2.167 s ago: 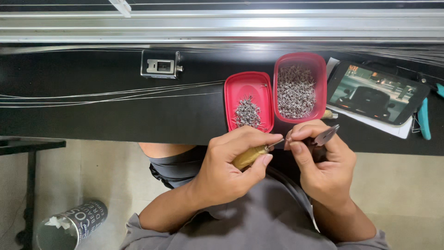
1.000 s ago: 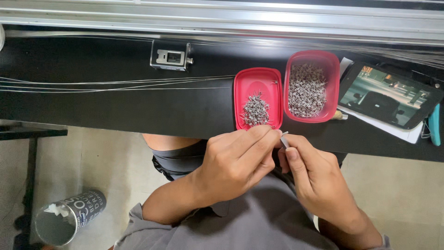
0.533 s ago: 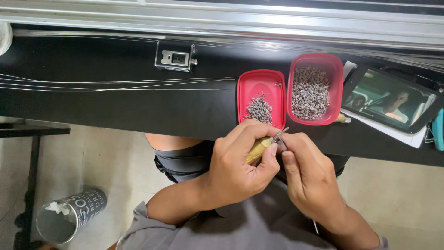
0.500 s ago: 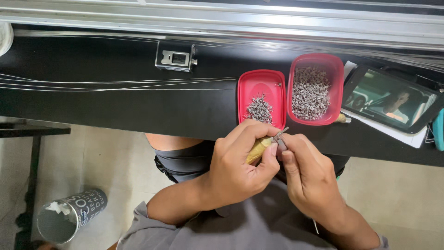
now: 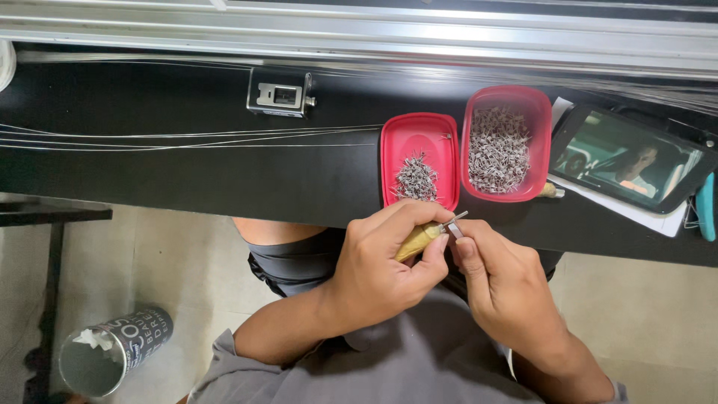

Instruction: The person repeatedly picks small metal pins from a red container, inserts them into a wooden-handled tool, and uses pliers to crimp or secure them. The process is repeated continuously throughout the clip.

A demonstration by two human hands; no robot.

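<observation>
Red tubs (image 5: 419, 133) (image 5: 539, 105) hold small metal pieces, left hand (image 5: 381, 262) clamped on a wooden-handled tool (image 5: 419, 238), right hand (image 5: 502, 280) pinching one tiny piece (image 5: 455, 230).

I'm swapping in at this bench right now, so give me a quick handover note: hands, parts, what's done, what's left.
Left hand: grip closed on a yellow-handled tool.
Right hand: pinching a small metal piece at the tool's tip.
Small red tray: a small pile of metal parts, possibly the finished ones.
Large red tray: a far bigger heap, apparently still to do.
Both trays sit on the black bench.
</observation>
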